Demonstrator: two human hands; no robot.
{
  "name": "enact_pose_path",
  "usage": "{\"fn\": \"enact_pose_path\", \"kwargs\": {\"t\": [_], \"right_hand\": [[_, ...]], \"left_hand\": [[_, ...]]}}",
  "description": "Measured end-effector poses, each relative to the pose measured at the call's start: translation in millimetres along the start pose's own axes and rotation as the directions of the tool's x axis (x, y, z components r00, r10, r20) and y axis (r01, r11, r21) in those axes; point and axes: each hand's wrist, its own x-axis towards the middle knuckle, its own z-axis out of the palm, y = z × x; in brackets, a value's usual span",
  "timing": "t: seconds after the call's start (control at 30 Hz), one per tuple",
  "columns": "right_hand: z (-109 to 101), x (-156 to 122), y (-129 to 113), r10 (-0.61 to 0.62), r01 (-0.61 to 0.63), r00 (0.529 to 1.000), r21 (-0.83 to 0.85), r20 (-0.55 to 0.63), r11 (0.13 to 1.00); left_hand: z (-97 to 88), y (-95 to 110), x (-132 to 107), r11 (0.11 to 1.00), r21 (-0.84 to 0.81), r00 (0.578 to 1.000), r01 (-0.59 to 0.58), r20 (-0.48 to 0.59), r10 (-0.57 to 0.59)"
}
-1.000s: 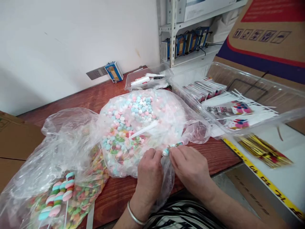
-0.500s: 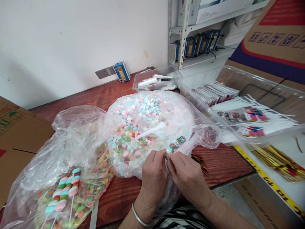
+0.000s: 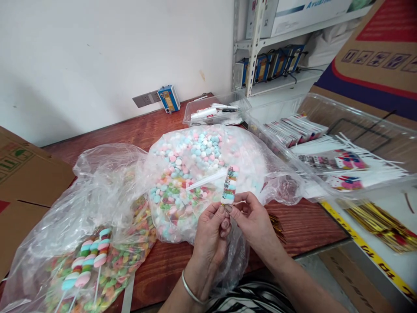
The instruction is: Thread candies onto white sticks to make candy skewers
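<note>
A candy lollipop [image 3: 230, 184] with stacked pastel layers stands upright in a printed clear wrapper. Below it, my left hand [image 3: 211, 237] pinches the gathered base of the wrapper, where a bit of gold shows. My right hand [image 3: 256, 221] is closed at the same spot, thumb and finger meeting the left fingertips; its stick is hidden by the hands. Just behind lies a large clear bag of pastel candies [image 3: 203, 150] with white sticks [image 3: 206, 179] on top. Unwrapped candy lollipops [image 3: 86, 261] rest on a bag of ring-shaped gummies [image 3: 127, 256] at the left.
A clear tray [image 3: 283, 152] at the right holds printed wrappers [image 3: 342, 161] and white sticks. Gold twist ties [image 3: 381, 226] lie in front of it. A smaller clear box [image 3: 216, 114] stands behind the candy bag. Cardboard boxes flank the table [image 3: 312, 226].
The wrapped lollipop has turned from leaning right to upright. Both hands have rolled, so that the fingers now show at the wrapper's base.
</note>
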Motion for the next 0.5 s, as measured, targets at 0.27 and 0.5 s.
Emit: {"fn": "enact_pose_path", "kwargs": {"t": [0.27,0.5], "right_hand": [[-9,-7,-11,-0.193,0.186,0.981,-0.340,0.016,0.922],[-1,-9,-11,-0.227,0.243,0.970,-0.247,0.091,0.938]], "left_hand": [[-16.0,-2,-1,0.252,0.778,0.753,-0.576,0.384,0.535],[-10.5,3,-7,0.061,0.857,0.693,-0.512,0.369,0.619]]}}
